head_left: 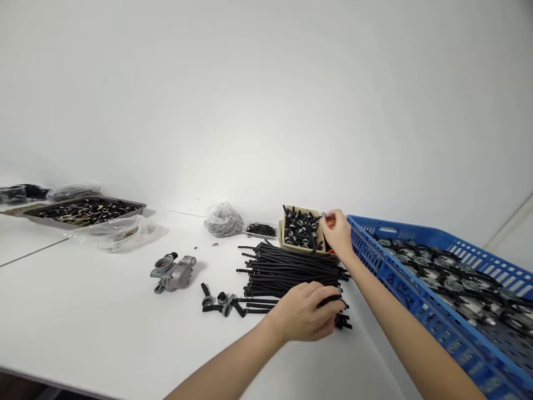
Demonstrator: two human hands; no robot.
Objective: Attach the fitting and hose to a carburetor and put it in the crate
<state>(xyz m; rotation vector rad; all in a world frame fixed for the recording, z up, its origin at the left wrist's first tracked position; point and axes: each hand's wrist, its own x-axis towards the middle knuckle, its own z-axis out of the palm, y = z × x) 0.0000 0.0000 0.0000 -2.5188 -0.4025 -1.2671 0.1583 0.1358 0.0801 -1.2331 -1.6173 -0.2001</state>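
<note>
A row of thin black rubber hoses lies side by side across the table. My left hand rests over their near right end, fingers curled around a black hose. Farther back, my right hand is at the right rim of a beige bin filled with black-and-grey fittings. Its thumb and fingers are pinched together; a small grey piece shows at the fingertips, too small to name. Something orange sits behind that hand, partly hidden. Several loose black-and-grey fittings lie left of the hoses.
A metal carburetor stands on the white table, left of the hoses. A blue crate holding many carburetors is at the right. Along the back are a bag of metal parts, a tray of black rings and a grey tray of small parts.
</note>
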